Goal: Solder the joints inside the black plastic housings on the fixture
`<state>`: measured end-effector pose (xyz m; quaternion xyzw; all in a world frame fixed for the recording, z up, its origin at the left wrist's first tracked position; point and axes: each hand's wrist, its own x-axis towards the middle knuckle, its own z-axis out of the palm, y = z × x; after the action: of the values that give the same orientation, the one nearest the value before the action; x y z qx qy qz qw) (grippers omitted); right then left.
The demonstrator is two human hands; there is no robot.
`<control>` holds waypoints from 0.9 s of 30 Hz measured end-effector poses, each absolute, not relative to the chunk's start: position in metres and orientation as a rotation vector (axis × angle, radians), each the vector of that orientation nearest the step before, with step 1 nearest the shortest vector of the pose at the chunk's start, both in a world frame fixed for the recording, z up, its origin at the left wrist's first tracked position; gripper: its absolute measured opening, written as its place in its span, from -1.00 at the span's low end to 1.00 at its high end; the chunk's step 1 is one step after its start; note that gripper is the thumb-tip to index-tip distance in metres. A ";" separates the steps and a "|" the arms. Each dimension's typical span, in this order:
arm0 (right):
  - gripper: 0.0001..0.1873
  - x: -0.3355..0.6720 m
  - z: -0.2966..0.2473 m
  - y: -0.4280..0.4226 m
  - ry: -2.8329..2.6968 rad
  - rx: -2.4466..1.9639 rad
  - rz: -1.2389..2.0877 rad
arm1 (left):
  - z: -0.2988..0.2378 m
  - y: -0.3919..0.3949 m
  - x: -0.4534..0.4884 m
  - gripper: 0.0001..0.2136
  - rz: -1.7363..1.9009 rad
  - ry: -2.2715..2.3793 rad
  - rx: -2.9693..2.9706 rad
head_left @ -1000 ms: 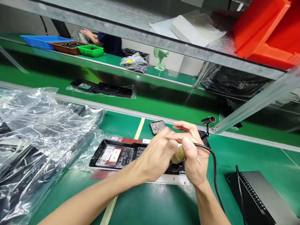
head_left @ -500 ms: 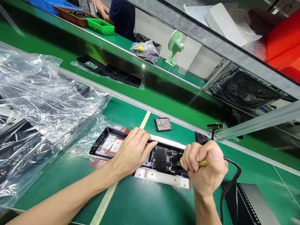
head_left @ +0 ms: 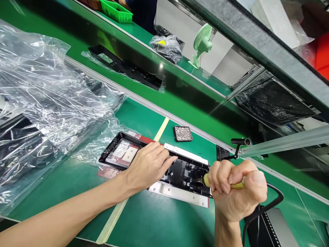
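A long black plastic housing [head_left: 177, 171] lies in a fixture with pale metal bars [head_left: 177, 193] on the green bench. My left hand [head_left: 149, 163] grips its middle from above, fingers bent over the far edge and thumb along the inside. My right hand [head_left: 238, 190] is closed in a fist round the yellow handle of a corded soldering iron [head_left: 207, 180]. The iron slants down to the left, its tip among moulded features at the housing's right part. Whether the tip touches the plastic I cannot tell. Beyond the housing sits a small black tray [head_left: 183, 133] of tiny metal parts.
Clear plastic wrap [head_left: 59, 103] covers dark parts at left. A tubular metal holder [head_left: 240, 142] stands by the bench's back rail. Another black housing [head_left: 125, 68] lies on the strip beyond. Farther back are a green fan [head_left: 202, 43] and part of a person [head_left: 142, 13].
The view has shifted a little. My right hand has moved slightly right with the iron, which still points into the housing's right part. My left hand keeps its place on the housing.
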<state>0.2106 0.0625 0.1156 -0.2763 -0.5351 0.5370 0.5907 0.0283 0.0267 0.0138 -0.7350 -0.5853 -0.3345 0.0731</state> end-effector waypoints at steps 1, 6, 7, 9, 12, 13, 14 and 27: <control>-0.64 0.211 0.115 0.063 -1.249 -0.643 1.250 | 0.013 0.027 0.028 -0.70 -1.007 -1.759 -2.213; -0.63 0.210 0.115 0.062 -1.260 -0.639 1.244 | 0.011 0.027 0.029 -0.69 -1.081 -1.795 -2.239; -0.63 0.209 0.115 0.062 -1.262 -0.639 1.244 | 0.011 0.027 0.029 -0.69 -1.100 -1.805 -2.241; -0.62 0.208 0.116 0.061 -1.267 -0.637 1.244 | 0.010 0.028 0.029 -0.69 -1.128 -1.815 -2.241; -0.63 0.208 0.116 0.061 -1.274 -0.633 1.245 | 0.010 0.028 0.029 -0.69 -1.135 -1.816 -2.238; -0.64 0.209 0.116 0.061 -1.274 -0.636 1.245 | 0.010 0.029 0.029 -0.69 -1.139 -1.818 -2.235; -0.64 0.209 0.116 0.061 -1.274 -0.636 1.244 | 0.011 0.029 0.030 -0.69 -1.144 -1.822 -2.232; -0.64 0.209 0.115 0.061 -1.292 -0.616 1.239 | 0.010 0.029 0.030 -0.70 -1.163 -1.854 -2.217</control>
<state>0.2094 0.0612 0.1147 -0.2640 -0.5537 0.5310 0.5847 0.0300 0.0286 0.0101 -0.7116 -0.5951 -0.3732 0.0130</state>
